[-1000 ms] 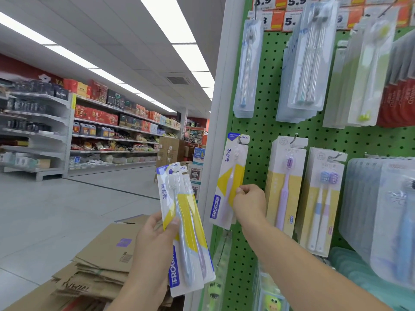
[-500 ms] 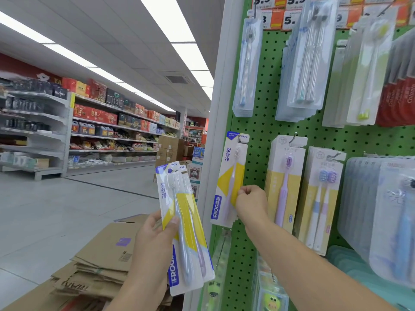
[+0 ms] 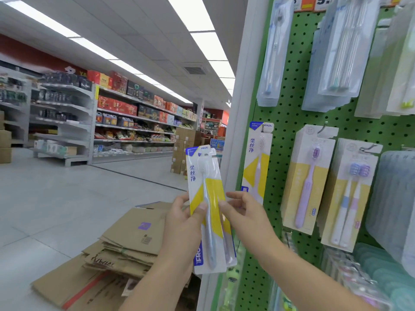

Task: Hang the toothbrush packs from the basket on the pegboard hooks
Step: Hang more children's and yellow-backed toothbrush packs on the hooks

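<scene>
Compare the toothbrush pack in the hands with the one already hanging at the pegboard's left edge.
The held pack is off the board, gripped by the left hand with the right hand at its edge; the hung pack dangles from a hook on the pegboard. The held pack tilts slightly and has another pack behind it; the hung pack shows alone. The held brush looks bluish, the hung one pinkish. Both share the white, yellow and blue card.

- The green pegboard [image 3: 289, 135] carries hanging toothbrush packs on its hooks.
- A white-and-yellow pack [image 3: 257, 162] hangs at its left edge.
- Beside it hang a lilac-brush pack [image 3: 307, 176] and a twin-brush pack [image 3: 348, 194].
- Clear blister packs [image 3: 341, 48] hang above.
- The pale floor [image 3: 56, 198] bears flattened cardboard boxes [image 3: 121, 250].
</scene>
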